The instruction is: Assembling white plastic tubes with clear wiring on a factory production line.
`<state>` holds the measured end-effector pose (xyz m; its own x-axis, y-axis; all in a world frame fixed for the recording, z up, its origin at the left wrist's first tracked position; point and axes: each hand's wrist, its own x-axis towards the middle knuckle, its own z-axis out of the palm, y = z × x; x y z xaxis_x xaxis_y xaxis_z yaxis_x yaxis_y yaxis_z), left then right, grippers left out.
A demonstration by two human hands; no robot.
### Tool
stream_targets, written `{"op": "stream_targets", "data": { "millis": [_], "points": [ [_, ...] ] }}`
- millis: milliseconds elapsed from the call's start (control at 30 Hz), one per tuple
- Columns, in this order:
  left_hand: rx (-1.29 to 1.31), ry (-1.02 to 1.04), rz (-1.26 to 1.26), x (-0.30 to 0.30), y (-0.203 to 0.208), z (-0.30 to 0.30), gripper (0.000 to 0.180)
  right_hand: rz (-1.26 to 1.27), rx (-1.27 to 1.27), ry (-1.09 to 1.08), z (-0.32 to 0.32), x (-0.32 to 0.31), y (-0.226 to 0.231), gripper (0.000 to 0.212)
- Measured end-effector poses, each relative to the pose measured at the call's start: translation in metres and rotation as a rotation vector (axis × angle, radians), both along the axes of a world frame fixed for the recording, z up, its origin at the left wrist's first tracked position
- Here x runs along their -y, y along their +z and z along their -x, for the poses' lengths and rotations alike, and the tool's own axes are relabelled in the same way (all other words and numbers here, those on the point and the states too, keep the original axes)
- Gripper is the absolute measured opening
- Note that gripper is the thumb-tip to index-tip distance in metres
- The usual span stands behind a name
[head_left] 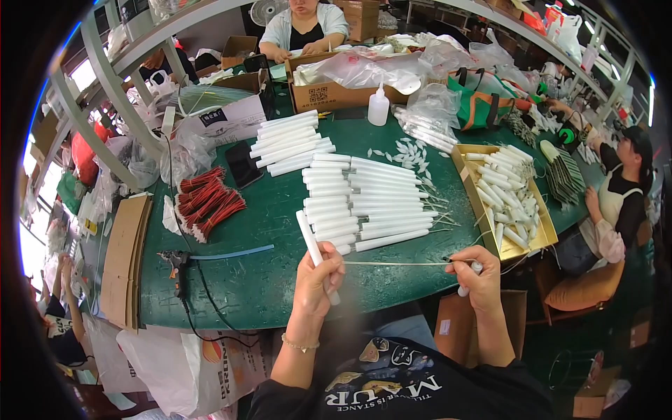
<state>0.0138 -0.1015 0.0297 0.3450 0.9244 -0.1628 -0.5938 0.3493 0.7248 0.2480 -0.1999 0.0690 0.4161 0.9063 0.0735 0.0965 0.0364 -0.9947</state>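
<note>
My left hand (318, 281) is closed round a long white tube (309, 238), tilted with its upper end leaning left. In my right hand (483, 278) is a short white tube (463, 290), partly covered by the fingers. A thin pale cord (399, 263) stretches taut between the two hands above the table's front edge. Just beyond it, white tubes (392, 187) lie side by side in rows, some with thin cords trailing from their right ends. Small white pointed pieces (411, 155) are scattered behind them.
A gold box (516, 250) of short white tubes stands right. Left lie bundled red wires (210, 203), a hot glue gun (176, 268) with a blue stick and black cable, and a dark phone (244, 165). A squeeze bottle (379, 110) stands farther back. Other people sit around the table.
</note>
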Motion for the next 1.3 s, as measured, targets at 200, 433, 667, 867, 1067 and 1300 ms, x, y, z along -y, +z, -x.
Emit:
{"op": "stream_targets", "data": {
  "millis": [200,433,667,867,1067,1300],
  "points": [
    [-0.013,-0.019,0.053,0.003,0.0,0.005,0.016,0.08,-0.039,0.079,0.001,0.006,0.005,0.008],
    [0.007,-0.097,0.056,0.01,0.003,0.012,0.013,0.084,-0.119,0.093,0.0,0.01,-0.002,0.009],
    [0.27,-0.022,0.086,-0.006,-0.019,0.007,0.014,-0.085,-0.08,-0.001,0.025,-0.013,0.011,0.011],
    [0.634,0.047,0.192,-0.015,-0.024,0.005,0.024,-0.215,-0.08,0.092,0.034,-0.033,0.015,0.012],
    [0.618,0.14,0.279,-0.004,-0.021,0.001,0.018,-0.332,-0.1,0.061,0.038,-0.03,0.027,0.012],
    [0.72,0.21,0.382,-0.004,-0.012,0.003,0.023,-0.451,-0.111,0.06,0.034,-0.02,0.034,0.013]
  ]
}}
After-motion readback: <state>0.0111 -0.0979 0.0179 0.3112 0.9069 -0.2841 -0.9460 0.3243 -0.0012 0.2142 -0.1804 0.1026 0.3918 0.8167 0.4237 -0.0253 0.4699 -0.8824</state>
